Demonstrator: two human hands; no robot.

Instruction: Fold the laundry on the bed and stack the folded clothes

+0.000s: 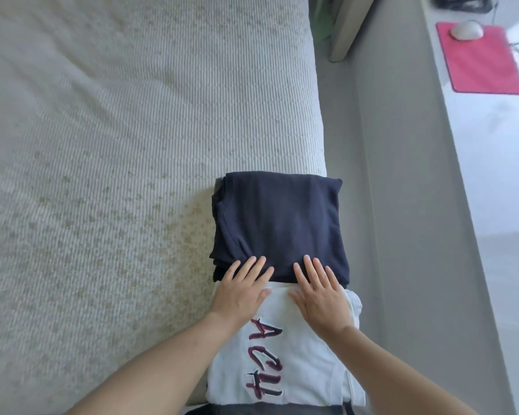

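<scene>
Head view: the folded navy garment (279, 223), lower centre, is being pressed flat by the open left hand (242, 290) and open right hand (319, 295), apparently the final smoothing, with squaring on the stack judged next.

Folded stack (279, 223): placed on the bed (117, 145), at its right edge.
Hands (243, 290): laid flat on the stack's near edge.
Desk (492, 145): set right of the bed.
Mouse (466, 29): rested on the mat (480, 64), on the desk.

Two hands: a left hand (241, 290) and a right hand (319, 293). Two folded garments: one navy garment (277, 220), one white printed T-shirt (285, 366). One bed (117, 130), one pink mouse pad (478, 59), one white mouse (466, 29).
</scene>
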